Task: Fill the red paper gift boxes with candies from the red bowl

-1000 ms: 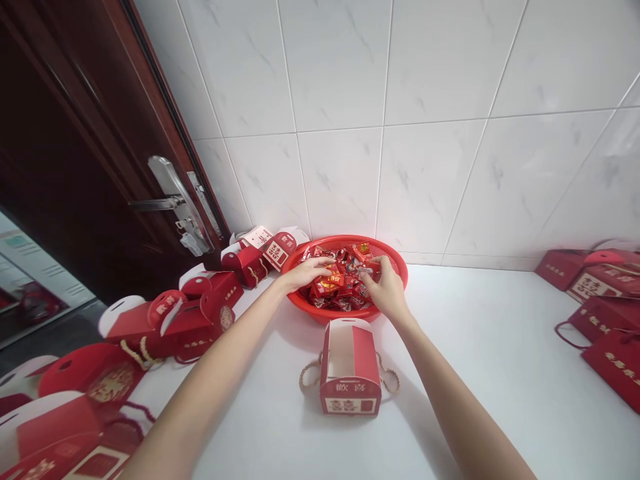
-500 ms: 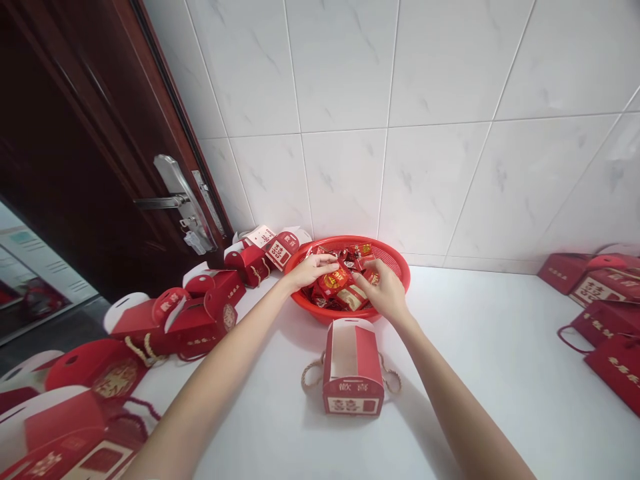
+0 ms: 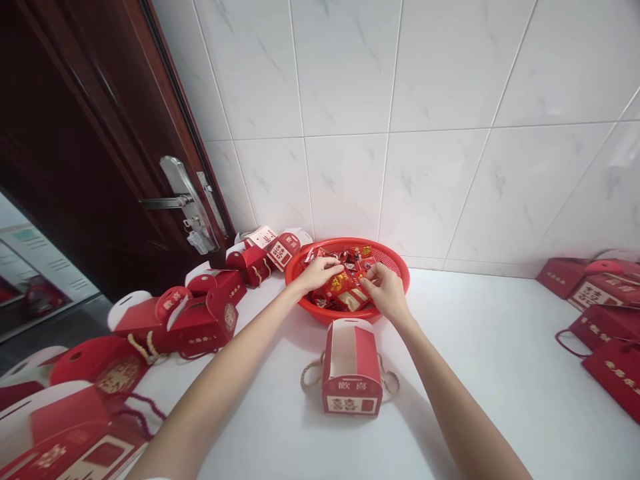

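Observation:
A red plastic basket [image 3: 403, 270] full of shiny wrapped candies stands against the wall. My left hand [image 3: 317, 273] reaches over its left side, fingers closed on the edge of a red and gold candy packet [image 3: 340, 285]. Over the basket's right side, my right hand [image 3: 386, 288] is closed in a pinch. What its fingertips hold, if anything, is too small to make out. A gold-coloured packet [image 3: 353, 300] lies in the basket below the hands. Between my forearms, in front of the basket, an open red gift box [image 3: 353, 397] with rope handles stands upright on the white table [image 3: 280, 427].
Several red gift boxes [image 3: 200, 327] line the left side of the table. More red boxes [image 3: 607, 320] stand at the right edge. Behind is a tiled wall [image 3: 345, 180]; a dark wooden door [image 3: 90, 133] with a metal handle [image 3: 165, 202] is at the left.
My right hand has drawn slightly away from the left, its fingers pinched closer together. My left hand stays at the red packet. The view has shifted slightly; the gift box stays in place.

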